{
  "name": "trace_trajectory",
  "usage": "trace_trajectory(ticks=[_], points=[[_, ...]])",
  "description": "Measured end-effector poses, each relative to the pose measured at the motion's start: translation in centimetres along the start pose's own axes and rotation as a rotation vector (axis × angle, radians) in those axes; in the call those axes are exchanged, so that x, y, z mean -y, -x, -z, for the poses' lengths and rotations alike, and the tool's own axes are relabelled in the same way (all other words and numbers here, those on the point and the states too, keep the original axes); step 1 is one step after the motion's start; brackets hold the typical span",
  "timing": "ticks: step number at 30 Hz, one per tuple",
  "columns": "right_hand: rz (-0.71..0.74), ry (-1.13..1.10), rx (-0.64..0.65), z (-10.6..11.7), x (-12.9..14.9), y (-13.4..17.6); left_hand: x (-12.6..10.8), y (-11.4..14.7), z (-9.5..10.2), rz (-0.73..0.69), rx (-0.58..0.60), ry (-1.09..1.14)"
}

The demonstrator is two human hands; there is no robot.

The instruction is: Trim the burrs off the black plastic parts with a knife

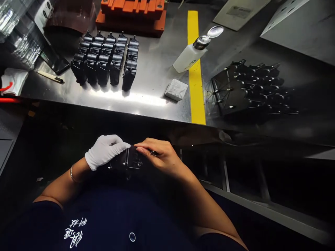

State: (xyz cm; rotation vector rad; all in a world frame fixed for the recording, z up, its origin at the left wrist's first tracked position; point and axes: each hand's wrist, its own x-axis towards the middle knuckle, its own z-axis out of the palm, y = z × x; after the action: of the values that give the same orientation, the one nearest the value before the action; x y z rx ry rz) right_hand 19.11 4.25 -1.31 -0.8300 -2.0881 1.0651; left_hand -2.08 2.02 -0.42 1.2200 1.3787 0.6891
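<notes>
My left hand point(106, 150), in a white glove, pinches the edge of a black moulded part point(134, 159) between thumb and fingers. The part is close to my dark shirt, and its outline partly merges with the shadow; small shiny round spots show on it. My bare right hand point(159, 153) is closed at the part's right side, fingertips at its upper edge. A small dark end of something point(154, 152) shows between its thumb and fingers; its kind is hidden.
On the metal bench point(151, 69) stand rows of black moulded parts point(104, 59), an orange fixture point(133, 15), a white dispenser bottle point(190, 55) with raised lid, and a folded white cloth point(177, 90). More black parts point(259, 87) lie right of the yellow tape point(196, 83). A pale-handled tool point(50, 76) lies left.
</notes>
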Motion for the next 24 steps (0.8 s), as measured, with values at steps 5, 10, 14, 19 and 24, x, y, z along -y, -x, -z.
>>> trace_trajectory(ticks=[5,10,14,19,24], points=[[-0.062,0.073,0.118,-0.3,-0.6,0.2,-0.2,0.4,-0.7,-0.045,0.138,-0.054],[-0.264,0.021,-0.074,-0.6,-1.1,0.6,0.0,0.5,-0.7,-0.103,0.034,-0.032],[-0.252,-0.060,-0.080,-1.0,-0.2,1.1,0.7,0.5,-0.5,-0.091,-0.126,-0.010],[-0.102,-0.058,-0.132,-1.9,0.8,1.3,1.3,0.6,-0.8,-0.084,-0.173,0.027],[-0.086,-0.017,-0.154,-1.9,1.1,1.5,1.4,0.6,-1.0,-0.084,-0.187,0.046]])
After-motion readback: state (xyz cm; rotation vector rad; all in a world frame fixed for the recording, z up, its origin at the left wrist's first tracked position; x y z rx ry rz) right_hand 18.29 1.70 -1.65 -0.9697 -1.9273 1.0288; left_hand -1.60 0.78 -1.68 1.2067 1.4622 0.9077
